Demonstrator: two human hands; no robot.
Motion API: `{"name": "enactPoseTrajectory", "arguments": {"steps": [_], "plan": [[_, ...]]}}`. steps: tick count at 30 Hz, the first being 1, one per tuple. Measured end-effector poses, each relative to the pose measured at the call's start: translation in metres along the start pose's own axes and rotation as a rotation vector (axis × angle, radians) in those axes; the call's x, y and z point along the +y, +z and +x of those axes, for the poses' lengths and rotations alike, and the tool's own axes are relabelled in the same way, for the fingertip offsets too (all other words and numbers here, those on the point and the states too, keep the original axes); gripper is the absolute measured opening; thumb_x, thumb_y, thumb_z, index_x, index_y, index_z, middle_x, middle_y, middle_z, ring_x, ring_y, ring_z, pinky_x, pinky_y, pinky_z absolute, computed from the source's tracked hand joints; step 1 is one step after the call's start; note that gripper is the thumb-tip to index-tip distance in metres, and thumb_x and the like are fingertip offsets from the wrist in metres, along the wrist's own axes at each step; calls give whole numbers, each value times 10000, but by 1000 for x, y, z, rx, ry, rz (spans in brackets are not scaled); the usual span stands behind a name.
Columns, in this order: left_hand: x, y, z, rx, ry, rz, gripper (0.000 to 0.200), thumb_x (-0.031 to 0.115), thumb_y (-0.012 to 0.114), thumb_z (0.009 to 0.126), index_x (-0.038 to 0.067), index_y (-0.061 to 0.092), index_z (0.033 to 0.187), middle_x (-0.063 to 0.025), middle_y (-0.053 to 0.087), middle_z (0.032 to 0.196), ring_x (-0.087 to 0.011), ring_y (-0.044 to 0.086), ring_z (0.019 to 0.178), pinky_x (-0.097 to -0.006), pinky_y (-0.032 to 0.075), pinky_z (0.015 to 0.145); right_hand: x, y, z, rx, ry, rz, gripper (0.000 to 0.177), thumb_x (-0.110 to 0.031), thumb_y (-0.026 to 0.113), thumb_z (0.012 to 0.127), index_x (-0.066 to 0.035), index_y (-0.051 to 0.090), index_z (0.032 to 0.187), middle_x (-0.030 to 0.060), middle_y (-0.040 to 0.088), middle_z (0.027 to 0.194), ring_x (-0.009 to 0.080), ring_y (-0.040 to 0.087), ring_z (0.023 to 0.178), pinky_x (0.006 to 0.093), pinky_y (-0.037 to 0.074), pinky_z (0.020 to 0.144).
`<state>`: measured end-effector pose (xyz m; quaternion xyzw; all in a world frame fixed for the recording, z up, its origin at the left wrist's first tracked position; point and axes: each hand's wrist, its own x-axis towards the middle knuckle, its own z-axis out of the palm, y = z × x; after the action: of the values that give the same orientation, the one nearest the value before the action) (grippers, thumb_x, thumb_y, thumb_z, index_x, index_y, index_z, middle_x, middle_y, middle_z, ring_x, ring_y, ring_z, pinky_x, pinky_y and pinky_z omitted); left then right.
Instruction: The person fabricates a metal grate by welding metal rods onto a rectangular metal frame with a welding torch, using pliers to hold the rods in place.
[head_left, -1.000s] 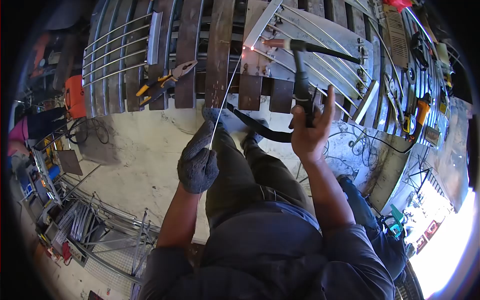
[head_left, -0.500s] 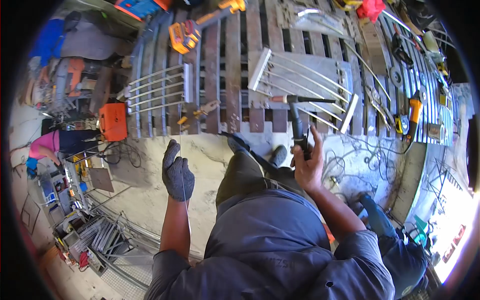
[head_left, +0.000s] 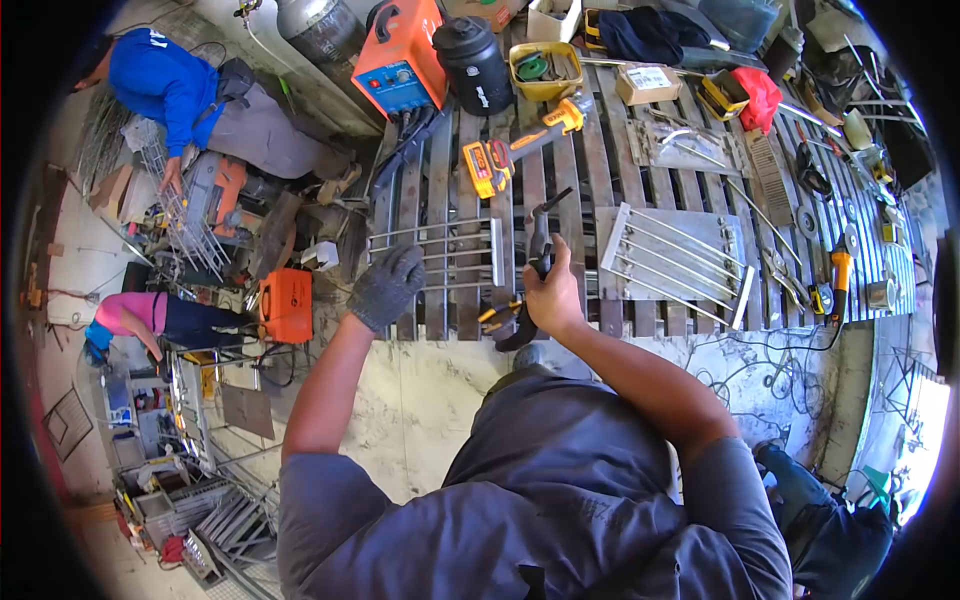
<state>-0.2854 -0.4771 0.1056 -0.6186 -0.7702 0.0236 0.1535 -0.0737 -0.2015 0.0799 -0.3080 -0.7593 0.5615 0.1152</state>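
Observation:
My left hand (head_left: 388,287), in a dark grey glove, lies at the left end of a metal grille of thin bars (head_left: 450,240); its fingers are bent together, and what they hold, if anything, is too small to make out. My bare right hand (head_left: 553,295) is wrapped round the handle of a black welding torch (head_left: 541,245) just right of that grille's end bar. The torch's thin neck points up and right. A second grille (head_left: 680,265) rests on a flat metal plate further right. A yellow angle grinder (head_left: 520,145) lies above the first grille.
On the slatted table (head_left: 470,315) stand an orange welding machine (head_left: 400,55), a black jug (head_left: 474,65) and a yellow tub (head_left: 545,70). Another grinder (head_left: 841,270) lies at the right. Co-workers in blue (head_left: 165,90) and pink (head_left: 135,315) are at the left; another person (head_left: 840,530) is lower right.
Both my hands have moved forward over the table, the left to the first grille. The torch has come along in my right hand, turned to point away. The view has shifted left and up.

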Motion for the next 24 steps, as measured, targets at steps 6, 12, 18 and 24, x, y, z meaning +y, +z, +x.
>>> {"name": "enactPoseTrajectory", "arguments": {"steps": [6, 12, 18, 24], "plan": [[-67, 39, 49, -291, 23, 168, 174, 203, 627, 996, 134, 699, 1139, -109, 689, 1120, -319, 705, 1074, -482, 586, 846, 6, 45, 21, -69, 82, -273, 849, -171, 614, 1041, 5, 115, 1704, 410, 725, 943, 606, 717, 915, 692, 549, 883], [-123, 100, 92, -428, -39, 91, 173, 158, 627, 993, 134, 772, 1083, -154, 782, 1055, -339, 808, 967, -508, 644, 792, -6, 70, 10, -89, 175, -302, 880, -198, 640, 1047, -14, 100, 1718, 418, 732, 1039, 612, 708, 1001, 677, 531, 951], [-138, 155, 102, -481, 17, 12, 191, 165, 598, 998, 132, 768, 1078, -152, 769, 1083, -363, 790, 974, -513, 633, 812, -4, 76, 11, -101, 278, -457, 943, -301, 660, 1061, 0, 65, 1728, 360, 763, 945, 566, 741, 860, 647, 578, 827], [-131, 155, 97, -412, -12, -72, 210, 138, 627, 981, 107, 773, 1128, -165, 790, 1103, -384, 804, 991, -531, 644, 843, -14, 63, 30, -233, 306, -566, 984, -432, 680, 1060, 16, 121, 1736, 345, 776, 1007, 528, 766, 934, 601, 593, 853]]}}
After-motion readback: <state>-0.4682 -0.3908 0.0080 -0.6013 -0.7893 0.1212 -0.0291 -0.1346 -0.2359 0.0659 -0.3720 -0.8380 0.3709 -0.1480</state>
